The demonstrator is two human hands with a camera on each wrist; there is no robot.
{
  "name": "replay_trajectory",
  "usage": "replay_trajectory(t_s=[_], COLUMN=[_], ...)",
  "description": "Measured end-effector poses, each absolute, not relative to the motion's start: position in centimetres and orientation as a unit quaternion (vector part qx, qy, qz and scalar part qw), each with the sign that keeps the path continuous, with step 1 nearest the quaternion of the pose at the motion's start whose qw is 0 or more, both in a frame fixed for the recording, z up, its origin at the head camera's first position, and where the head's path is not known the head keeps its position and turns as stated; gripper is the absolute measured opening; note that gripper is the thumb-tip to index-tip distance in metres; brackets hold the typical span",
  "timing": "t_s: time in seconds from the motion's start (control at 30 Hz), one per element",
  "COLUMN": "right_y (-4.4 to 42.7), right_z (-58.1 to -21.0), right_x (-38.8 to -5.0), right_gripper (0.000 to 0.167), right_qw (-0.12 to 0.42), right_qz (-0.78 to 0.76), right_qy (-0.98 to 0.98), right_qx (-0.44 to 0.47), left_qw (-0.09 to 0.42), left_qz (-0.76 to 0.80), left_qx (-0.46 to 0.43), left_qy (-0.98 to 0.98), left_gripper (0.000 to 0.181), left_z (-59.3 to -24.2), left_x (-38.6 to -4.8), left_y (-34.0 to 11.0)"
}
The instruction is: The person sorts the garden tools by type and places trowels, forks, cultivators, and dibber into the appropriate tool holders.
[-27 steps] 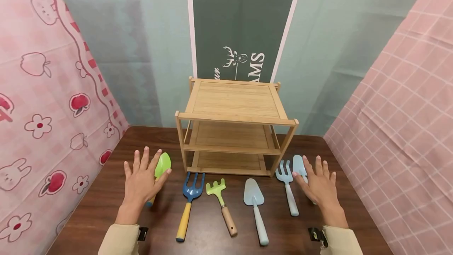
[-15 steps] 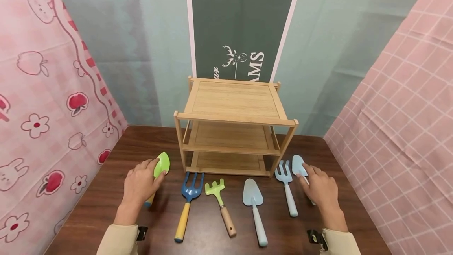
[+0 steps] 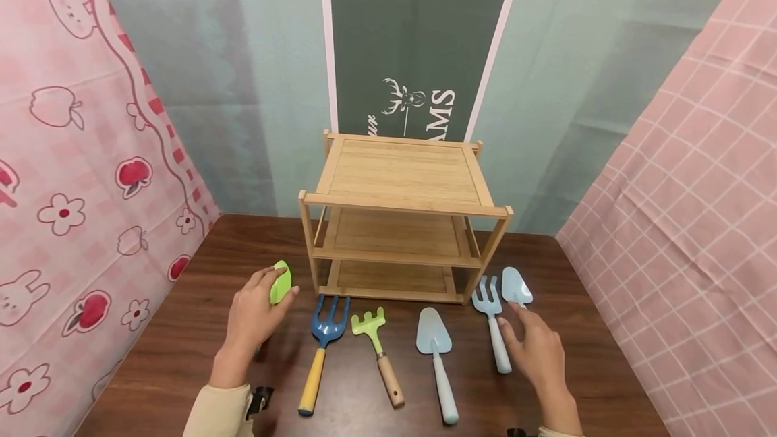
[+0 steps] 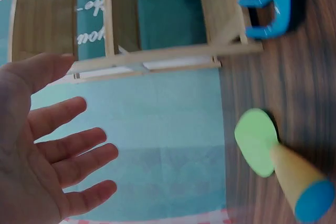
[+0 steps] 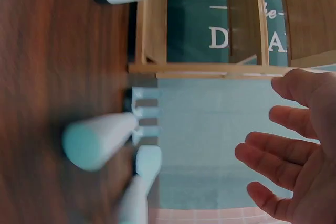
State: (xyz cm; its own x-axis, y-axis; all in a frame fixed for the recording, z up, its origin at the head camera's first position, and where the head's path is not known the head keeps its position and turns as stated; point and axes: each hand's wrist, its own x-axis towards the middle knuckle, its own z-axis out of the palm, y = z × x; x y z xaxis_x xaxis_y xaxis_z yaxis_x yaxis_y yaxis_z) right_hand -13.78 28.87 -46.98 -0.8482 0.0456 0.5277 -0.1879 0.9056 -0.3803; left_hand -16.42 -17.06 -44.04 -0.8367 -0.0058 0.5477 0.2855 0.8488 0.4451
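Note:
My left hand [image 3: 255, 312] hovers over a green trowel [image 3: 282, 283] at the left; the palm hides its handle in the head view. The left wrist view shows that yellow, blue-tipped handle [image 4: 296, 177] apart from the relaxed fingers. On the right, my right hand [image 3: 539, 349] is above the handle of a small light-blue trowel [image 3: 514, 285], fingers loosely bent around nothing. Just left of it lies a light-blue hand fork [image 3: 498, 339]. Between the hands are a blue fork with a yellow handle [image 3: 313, 380], a green rake [image 3: 382, 356] and a larger light-blue trowel [image 3: 440, 369].
A three-tier wooden rack [image 3: 403, 174] stands behind the tools on the dark wooden table [image 3: 194, 356]. Pink cloths [image 3: 79, 154] hang at both sides, and a grey-green curtain [image 3: 546, 86] closes off the back.
Both hands have gone from spread fingers to looser, bent ones. The left hand has shifted slightly right; the right has drawn back and left, uncovering more of the small trowel. The tools have stayed put.

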Motion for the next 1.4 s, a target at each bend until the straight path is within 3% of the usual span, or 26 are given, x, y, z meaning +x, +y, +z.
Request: replay_trajectory(t_s=[0.2,0.47,0.8,1.13,1.4], right_y=[27.0,25.1,23.1,20.1,17.8], right_z=[-48.7,-51.4,-52.6,-54.1,-55.1], right_x=[-12.6,-11.2,-9.6,-7.9,-7.2], right_gripper=[0.034,0.042,0.047,0.044,0.057], right_qw=[0.279,0.318,0.258,0.190,0.198], right_qz=[0.286,0.347,0.419,0.467,0.507], right_qy=[-0.917,-0.882,-0.870,-0.847,-0.812], right_qx=[-0.012,0.029,-0.027,-0.167,-0.211], left_qw=[0.305,0.355,0.412,0.434,0.464], left_qz=[-0.342,-0.415,-0.458,-0.499,-0.505], left_qx=[-0.052,-0.056,-0.069,-0.055,-0.052], left_qy=[-0.887,-0.836,-0.785,-0.748,-0.726], left_gripper=[0.042,0.041,0.039,0.029,0.024], left_z=[-43.7,-43.6,-41.9,-41.2,-40.9], left_x=[-16.8,-17.9,-19.5,-20.4,-21.3], left_y=[-15.8,-14.4,-13.5,-12.8,-12.7])
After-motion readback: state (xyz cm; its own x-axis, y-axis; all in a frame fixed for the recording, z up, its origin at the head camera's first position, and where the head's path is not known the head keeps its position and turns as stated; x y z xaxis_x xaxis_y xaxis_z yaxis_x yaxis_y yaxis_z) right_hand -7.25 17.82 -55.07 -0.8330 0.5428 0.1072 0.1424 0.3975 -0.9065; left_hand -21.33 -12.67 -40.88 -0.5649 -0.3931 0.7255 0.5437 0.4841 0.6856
